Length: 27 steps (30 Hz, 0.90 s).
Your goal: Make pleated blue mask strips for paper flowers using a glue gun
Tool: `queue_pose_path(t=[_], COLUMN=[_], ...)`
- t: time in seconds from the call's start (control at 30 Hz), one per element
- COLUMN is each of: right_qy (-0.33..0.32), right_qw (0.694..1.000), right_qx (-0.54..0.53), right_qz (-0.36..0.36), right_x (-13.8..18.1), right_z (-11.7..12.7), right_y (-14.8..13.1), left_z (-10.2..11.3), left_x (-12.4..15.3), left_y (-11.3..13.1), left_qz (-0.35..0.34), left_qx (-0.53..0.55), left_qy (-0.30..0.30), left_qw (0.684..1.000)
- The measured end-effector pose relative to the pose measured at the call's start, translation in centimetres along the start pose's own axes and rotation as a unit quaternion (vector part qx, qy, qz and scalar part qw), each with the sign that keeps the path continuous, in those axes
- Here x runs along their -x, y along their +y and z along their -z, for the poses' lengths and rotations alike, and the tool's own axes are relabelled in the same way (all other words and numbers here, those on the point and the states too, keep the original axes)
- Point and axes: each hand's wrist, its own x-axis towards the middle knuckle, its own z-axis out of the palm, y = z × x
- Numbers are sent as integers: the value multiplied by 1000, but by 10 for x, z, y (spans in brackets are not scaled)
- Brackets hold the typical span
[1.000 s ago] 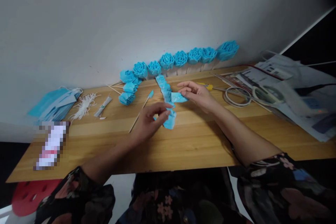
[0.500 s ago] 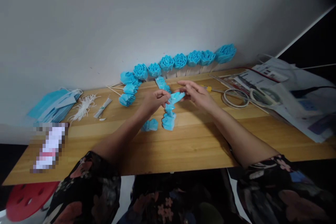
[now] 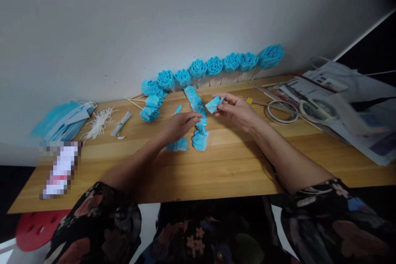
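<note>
My right hand [image 3: 236,111] pinches a light-blue folded petal [image 3: 214,104] between thumb and fingers, just above the table. My left hand [image 3: 182,126] has its thumb and fingers drawn together, over the edge of a row of overlapping blue petals [image 3: 198,103]. Whether anything small is between those fingertips I cannot make out. The row runs from below the flowers toward the front. Partly hidden by my left hand, a few more blue pieces [image 3: 177,145] lie on the table.
Finished blue flowers [image 3: 214,66] line the wall, some on thin sticks. To the left are blue face masks [image 3: 63,121], white cords [image 3: 100,123], a bundle of thin strips [image 3: 121,123] and a blurred-out object [image 3: 60,171]. Tape rolls [image 3: 281,112] and papers [image 3: 368,140] lie right.
My hands have moved apart. The petal is now in my right hand alone, away from the row, and my left hand has dropped slightly toward me. The view has shifted a little.
</note>
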Motion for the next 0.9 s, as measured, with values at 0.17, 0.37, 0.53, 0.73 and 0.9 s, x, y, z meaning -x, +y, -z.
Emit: queue_pose_path(t=[0.17, 0.37, 0.53, 0.73, 0.9], right_qy=[3, 6, 2, 8, -9], right_qw=[1000, 1000, 1000, 997, 998], right_qx=[-2, 7, -13, -34, -24], right_qz=[-6, -9, -28, -74, -58], right_x=[-1, -2, -3, -4, -17], right_z=[3, 6, 5, 6, 0], right_y=[1, 3, 6, 14, 24], left_z=[2, 15, 12, 6, 1], left_x=[23, 13, -12, -19, -22], left_y=[22, 9, -14, -11, -12], left_qz=[6, 25, 16, 5, -1], left_qx=[-109, -166, -229, -242, -270], left_qy=[-96, -19, -24, -79, -58], left_qw=[989, 986, 973, 967, 961])
